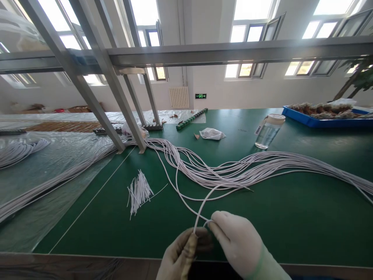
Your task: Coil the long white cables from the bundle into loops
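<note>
Hands together at table edge: left hand (pixel 181 254) and right hand (pixel 236 240) both pinching white cable (pixel 204 204), fingertips meeting.

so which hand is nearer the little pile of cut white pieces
Left. The left hand sits just right of and below the pile of cut pieces; the right hand is farther right.

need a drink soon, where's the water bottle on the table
In the head view the water bottle lies on the far right of the green table, beyond the bundle of white wires and just left of the blue tray.
</note>
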`<control>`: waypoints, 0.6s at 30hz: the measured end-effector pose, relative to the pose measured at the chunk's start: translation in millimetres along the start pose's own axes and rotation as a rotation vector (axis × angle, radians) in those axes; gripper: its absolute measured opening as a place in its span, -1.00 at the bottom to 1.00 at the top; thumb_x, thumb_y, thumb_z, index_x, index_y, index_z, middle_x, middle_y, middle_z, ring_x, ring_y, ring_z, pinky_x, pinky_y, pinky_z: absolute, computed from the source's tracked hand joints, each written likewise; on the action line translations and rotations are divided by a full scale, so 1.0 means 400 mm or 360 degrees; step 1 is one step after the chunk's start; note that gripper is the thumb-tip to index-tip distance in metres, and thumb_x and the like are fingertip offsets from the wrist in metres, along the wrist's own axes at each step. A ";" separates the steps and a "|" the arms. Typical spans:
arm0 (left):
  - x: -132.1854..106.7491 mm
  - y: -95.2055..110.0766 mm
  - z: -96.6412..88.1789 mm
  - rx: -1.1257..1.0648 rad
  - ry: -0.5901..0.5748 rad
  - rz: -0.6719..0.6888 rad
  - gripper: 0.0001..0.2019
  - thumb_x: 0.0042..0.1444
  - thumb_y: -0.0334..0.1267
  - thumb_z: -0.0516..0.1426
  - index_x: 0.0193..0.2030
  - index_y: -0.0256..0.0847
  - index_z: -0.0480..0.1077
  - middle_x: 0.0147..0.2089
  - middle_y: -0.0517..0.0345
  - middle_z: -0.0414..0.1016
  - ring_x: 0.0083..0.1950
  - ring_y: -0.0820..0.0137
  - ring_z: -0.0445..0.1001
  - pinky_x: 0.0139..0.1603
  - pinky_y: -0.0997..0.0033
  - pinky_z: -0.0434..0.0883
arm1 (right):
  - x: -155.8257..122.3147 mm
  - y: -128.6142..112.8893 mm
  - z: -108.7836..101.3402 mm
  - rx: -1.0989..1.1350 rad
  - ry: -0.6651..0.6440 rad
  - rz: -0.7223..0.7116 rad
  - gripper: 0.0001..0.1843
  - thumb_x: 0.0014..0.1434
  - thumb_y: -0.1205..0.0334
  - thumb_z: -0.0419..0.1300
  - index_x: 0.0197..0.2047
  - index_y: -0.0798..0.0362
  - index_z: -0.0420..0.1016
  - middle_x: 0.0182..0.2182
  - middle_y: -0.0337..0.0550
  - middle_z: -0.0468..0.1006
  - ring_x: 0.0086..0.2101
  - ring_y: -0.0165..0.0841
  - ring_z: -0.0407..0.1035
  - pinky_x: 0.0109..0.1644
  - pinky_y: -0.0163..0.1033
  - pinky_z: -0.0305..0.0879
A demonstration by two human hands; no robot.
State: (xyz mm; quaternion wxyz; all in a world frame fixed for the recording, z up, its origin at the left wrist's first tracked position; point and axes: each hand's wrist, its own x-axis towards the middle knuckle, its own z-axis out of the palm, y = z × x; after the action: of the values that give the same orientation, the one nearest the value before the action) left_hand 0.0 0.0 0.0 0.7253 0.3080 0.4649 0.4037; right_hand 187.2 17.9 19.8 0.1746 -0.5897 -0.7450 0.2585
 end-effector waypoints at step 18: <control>-0.020 0.022 0.021 -0.0110 -0.0043 -0.0164 -0.78 0.12 -0.07 0.38 -0.30 -0.20 0.68 -0.37 -0.01 0.67 -0.22 0.13 0.67 -0.21 0.31 0.57 | -0.003 -0.023 0.034 0.0012 0.0251 -0.0382 -0.69 0.48 0.24 -0.04 -0.33 -0.01 0.34 -0.45 -0.22 0.46 -0.45 -0.33 0.37 -0.36 -0.24 0.18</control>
State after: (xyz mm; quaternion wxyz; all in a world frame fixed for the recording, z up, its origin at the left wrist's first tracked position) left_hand 3.2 -3.5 13.7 0.7615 0.2639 0.4561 0.3774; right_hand 172.6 12.6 14.5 0.2645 -0.5142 -0.7931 0.1913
